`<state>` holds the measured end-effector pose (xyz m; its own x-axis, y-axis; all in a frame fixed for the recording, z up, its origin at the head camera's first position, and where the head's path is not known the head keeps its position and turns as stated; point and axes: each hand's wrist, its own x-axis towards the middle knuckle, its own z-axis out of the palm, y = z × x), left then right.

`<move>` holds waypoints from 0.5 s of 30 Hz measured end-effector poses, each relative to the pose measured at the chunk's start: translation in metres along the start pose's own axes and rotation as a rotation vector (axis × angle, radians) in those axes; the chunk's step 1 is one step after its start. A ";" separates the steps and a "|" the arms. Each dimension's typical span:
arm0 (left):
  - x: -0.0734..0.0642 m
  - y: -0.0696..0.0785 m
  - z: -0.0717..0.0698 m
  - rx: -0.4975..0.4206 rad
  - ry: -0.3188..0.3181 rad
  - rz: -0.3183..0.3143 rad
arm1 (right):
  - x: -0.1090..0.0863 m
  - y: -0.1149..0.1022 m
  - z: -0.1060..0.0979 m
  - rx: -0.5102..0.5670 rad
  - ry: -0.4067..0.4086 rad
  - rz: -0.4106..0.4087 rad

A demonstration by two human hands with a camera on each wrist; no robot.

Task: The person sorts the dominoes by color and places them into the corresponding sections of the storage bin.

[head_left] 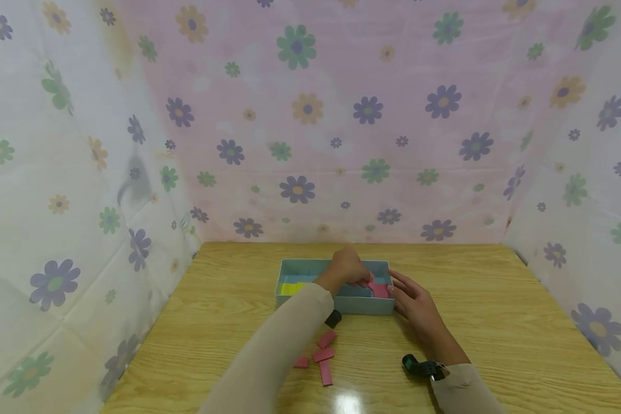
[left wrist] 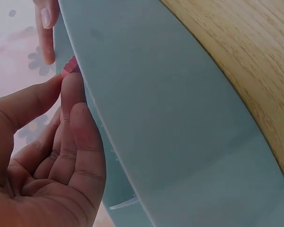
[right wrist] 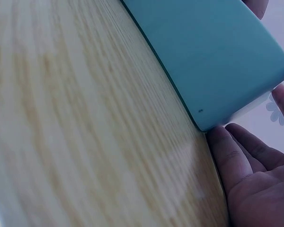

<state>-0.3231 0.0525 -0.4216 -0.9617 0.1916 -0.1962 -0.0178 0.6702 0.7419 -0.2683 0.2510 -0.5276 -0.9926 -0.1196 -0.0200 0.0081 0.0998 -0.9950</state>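
Note:
A long blue-green box [head_left: 362, 306] with inner compartments stands on the table. My left hand [head_left: 348, 267] reaches into its right part and pinches a small pink piece [left wrist: 69, 66] between thumb and fingertips; the piece's edge looks ridged. Right under that hand, more pink pieces [head_left: 381, 291] fill the right-end compartment. Yellow pieces [head_left: 291, 288] lie in the left compartment, partly behind the left forearm. My right hand [head_left: 419, 307] rests against the box's right end, its fingers mostly straight along the wall and the thumb at the rim. Lower fingertips touch the bottom corner in the right wrist view.
In front of the box, several loose pink pieces [head_left: 325, 372] lie on the wooden table [head_left: 227, 299], one partly hidden by the left sleeve. Flower-patterned cloth [head_left: 341, 126] hangs behind and along both sides. A black wrist camera [head_left: 419, 366] sits on the right wrist.

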 end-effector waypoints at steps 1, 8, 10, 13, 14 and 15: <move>0.001 0.000 0.001 -0.001 0.005 0.000 | -0.001 -0.001 0.000 0.004 0.000 0.001; 0.013 -0.005 0.003 0.049 0.020 -0.017 | -0.003 -0.003 0.002 0.011 0.003 0.009; 0.015 -0.006 0.003 0.059 0.021 -0.017 | -0.003 -0.002 0.001 0.005 -0.003 0.005; 0.016 -0.006 0.003 0.071 0.022 -0.015 | -0.002 -0.001 0.000 0.001 -0.004 0.001; 0.017 -0.006 0.004 0.075 0.025 -0.013 | -0.002 -0.001 0.000 0.000 -0.003 -0.003; 0.017 -0.006 0.004 0.078 0.026 -0.010 | -0.001 -0.001 -0.001 -0.001 -0.002 -0.005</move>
<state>-0.3381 0.0540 -0.4320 -0.9682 0.1668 -0.1864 -0.0073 0.7260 0.6877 -0.2671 0.2517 -0.5268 -0.9923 -0.1225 -0.0155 0.0031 0.1005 -0.9949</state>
